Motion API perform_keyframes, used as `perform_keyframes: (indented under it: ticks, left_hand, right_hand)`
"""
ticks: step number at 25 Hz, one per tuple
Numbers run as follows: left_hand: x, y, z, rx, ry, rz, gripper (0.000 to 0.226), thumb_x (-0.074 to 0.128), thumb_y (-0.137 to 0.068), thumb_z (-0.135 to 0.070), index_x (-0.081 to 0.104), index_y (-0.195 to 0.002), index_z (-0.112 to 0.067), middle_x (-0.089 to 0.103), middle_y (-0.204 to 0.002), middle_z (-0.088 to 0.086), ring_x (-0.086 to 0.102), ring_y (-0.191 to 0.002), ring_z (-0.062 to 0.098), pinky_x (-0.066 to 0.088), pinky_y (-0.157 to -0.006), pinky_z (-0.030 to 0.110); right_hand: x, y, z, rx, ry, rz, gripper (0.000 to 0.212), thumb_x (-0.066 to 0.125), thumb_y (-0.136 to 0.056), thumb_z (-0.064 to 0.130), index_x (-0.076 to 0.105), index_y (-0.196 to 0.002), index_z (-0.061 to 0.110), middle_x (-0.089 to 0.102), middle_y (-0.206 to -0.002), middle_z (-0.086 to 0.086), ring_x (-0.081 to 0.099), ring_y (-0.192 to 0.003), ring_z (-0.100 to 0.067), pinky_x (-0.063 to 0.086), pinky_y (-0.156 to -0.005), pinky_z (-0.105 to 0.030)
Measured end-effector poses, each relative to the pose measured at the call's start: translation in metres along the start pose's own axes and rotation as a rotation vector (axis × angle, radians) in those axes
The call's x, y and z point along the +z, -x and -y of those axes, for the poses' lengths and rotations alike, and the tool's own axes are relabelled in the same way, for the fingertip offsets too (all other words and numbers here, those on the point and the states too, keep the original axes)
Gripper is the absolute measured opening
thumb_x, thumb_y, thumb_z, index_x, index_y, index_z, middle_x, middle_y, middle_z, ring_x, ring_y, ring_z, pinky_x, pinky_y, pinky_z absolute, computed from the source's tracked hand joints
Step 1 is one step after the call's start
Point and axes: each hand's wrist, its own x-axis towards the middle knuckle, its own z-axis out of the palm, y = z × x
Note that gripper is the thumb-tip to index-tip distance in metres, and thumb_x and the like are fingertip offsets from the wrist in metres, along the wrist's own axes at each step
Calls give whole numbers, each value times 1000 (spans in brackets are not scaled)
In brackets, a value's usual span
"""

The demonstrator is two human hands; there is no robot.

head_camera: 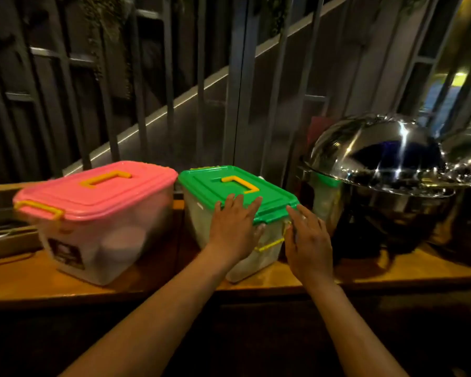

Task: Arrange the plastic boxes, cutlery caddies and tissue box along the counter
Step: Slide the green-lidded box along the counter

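Observation:
Two clear plastic boxes stand side by side on the wooden counter [25, 281]. The left box [98, 213] has a pink lid with yellow handle and clasps. The right box [223, 191] has a green lid and a yellow handle. My left hand [233, 227] lies flat on the near corner of the green lid, fingers spread. At that box's right end my right hand [307, 240] has its fingers apart, touching the side by the yellow clasp. No cutlery caddies or tissue box are in view.
A large shiny steel pot with a domed lid [378, 170] stands right of the green-lidded box, with a small green-capped container [325, 200] between them. A metal tray edge [0, 221] shows at far left. Dark railings run behind the counter.

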Motion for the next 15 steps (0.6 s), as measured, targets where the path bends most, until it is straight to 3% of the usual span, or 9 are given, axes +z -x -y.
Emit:
perform_keyframes:
  ticks: [3,6,10,13,15]
  left_hand:
    - [16,-10,12,-9,-20,30,59,41,-89,-63,38,-142,-37,43,-145,7,34,-134,30,21,-110,55]
    - [21,-5,30,40,0,-4,60,32,-85,-68,46,-136,-40,49,-141,3,41,-129,26,28,-107,53]
    - [14,3,81,71,119,-11,56,35,-85,-68,51,-132,-42,49,-139,3,41,-131,24,32,-110,45]
    - [7,15,110,-88,335,-19,50,29,-90,-63,57,-124,-40,50,-136,4,39,-133,22,28,-113,42]
    - [8,11,104,-239,367,-90,47,32,-91,-56,56,-124,-33,54,-135,3,45,-129,24,33,-110,41]
  right_hand:
    - [20,-36,-14,83,-11,203,58,58,-83,27,45,-139,27,36,-151,-7,35,-135,-30,35,-109,-48]
    - [34,-60,-26,95,-7,437,74,55,-66,41,44,-138,33,28,-155,-8,25,-141,-34,29,-113,-48]
    - [48,-41,0,32,-56,370,75,55,-60,60,48,-133,40,43,-142,-1,22,-141,-32,25,-113,-50]
    - [52,-30,20,-80,-89,276,70,64,-61,66,55,-126,40,47,-129,-3,32,-132,-27,31,-111,-44]
    - [51,-42,13,-107,-159,335,72,68,-59,70,58,-124,39,44,-123,0,38,-123,-21,39,-105,-42]
